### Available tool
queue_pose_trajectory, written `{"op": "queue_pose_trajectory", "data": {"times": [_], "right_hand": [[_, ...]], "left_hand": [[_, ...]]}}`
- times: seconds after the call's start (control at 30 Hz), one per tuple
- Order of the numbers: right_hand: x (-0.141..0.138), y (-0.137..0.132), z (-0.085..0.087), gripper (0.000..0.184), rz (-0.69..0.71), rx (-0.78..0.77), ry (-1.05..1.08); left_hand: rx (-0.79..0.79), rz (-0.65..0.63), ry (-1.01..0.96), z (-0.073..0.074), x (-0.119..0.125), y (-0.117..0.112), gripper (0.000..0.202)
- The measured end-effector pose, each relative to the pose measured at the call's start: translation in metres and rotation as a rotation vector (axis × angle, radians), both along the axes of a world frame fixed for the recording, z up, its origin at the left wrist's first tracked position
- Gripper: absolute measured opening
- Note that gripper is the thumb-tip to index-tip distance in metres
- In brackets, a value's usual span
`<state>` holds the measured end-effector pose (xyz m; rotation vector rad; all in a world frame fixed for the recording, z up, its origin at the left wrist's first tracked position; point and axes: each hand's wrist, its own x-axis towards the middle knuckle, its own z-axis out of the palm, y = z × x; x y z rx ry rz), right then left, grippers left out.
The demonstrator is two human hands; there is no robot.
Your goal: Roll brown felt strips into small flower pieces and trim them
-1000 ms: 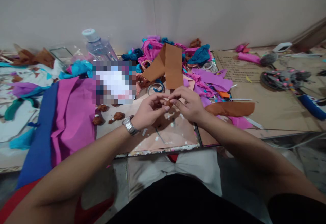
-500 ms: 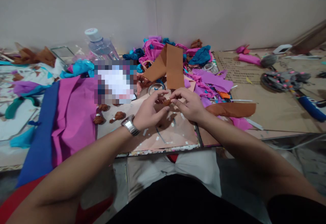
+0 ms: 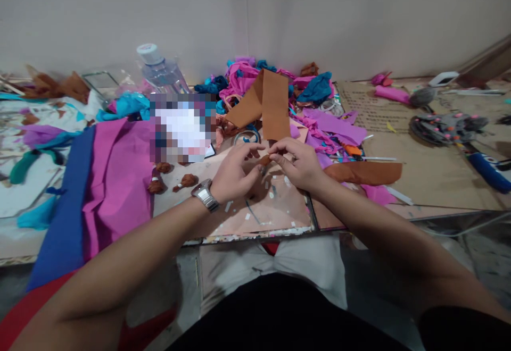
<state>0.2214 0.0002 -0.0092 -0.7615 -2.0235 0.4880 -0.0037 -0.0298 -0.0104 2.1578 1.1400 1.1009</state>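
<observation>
Over the worktop, my left hand (image 3: 240, 171), with a metal watch on its wrist, curls its thumb and fingers about one end of a small piece of brown crepe paper (image 3: 265, 160). My right hand (image 3: 297, 164) pinches the other end between thumb and fingertips. Just beyond the hands lies a folded brown crepe paper strip (image 3: 275, 105). Small tied brown paper balls (image 3: 189, 180) rest to the left of my left hand. A brown paper roll (image 3: 365, 171) lies by my right forearm.
Pink paper (image 3: 115, 181) and blue paper (image 3: 66, 202) hang over the table edge at left. A water bottle (image 3: 163, 74) stands behind a partly blurred phone (image 3: 183, 133). Crumpled coloured scraps (image 3: 243, 80) heap against the wall. A grey decorated piece (image 3: 447, 127) lies at right.
The brown paper piece between my fingers has turned slightly, and the right fingers have shifted a little on it. The view has moved slightly; the other things lie as before.
</observation>
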Motion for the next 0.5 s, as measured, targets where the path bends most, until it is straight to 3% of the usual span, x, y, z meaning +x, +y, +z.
{"op": "queue_pose_trajectory", "data": {"times": [0.13,0.5], "right_hand": [[-0.0009,-0.0013,0.0027,0.011,0.024,0.09,-0.041],[-0.0017,-0.0018,0.0042,0.015,0.087,0.191,0.007]], "left_hand": [[0.063,0.037,-0.08,0.0046,0.0013,-0.0014,0.019],[-0.063,-0.047,-0.223,0.0034,0.0018,0.0005,0.021]]}}
